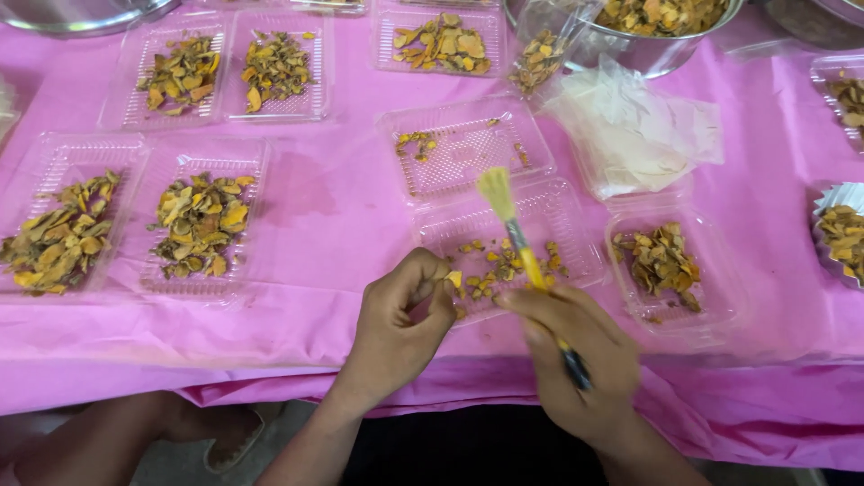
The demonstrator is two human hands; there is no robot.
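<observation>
I am gripping a brush [531,270] in my right hand [576,360], fingers curled tight around its yellow and dark handle, the pale bristles pointing up and away from me. The hand is blurred, so I cannot tell the exact finger placement. My left hand [400,324] is curled loosely, thumb and fingertips pinching a small yellow piece [454,279] at the near edge of a clear tray [576,225]. That tray is lying just in front of both hands on the pink counter [315,207], and it is holding a thin scatter of dried yellow-brown slices.

Just beyond it another clear tray [450,153] is sitting almost bare, with only a few bits. To the right a tray [711,279] is carrying a small heap of slices, and behind it a crumpled clear bag [639,135] is lying. To my left two fuller trays [247,162] are resting side by side, and further back three more [270,108] are lined up near the far edge. A metal bowl [657,49] of slices is standing at the top right, with a small bag of slices [540,58] leaning against it. At the far right edge a white pleated cup [832,198] is holding more slices.
</observation>
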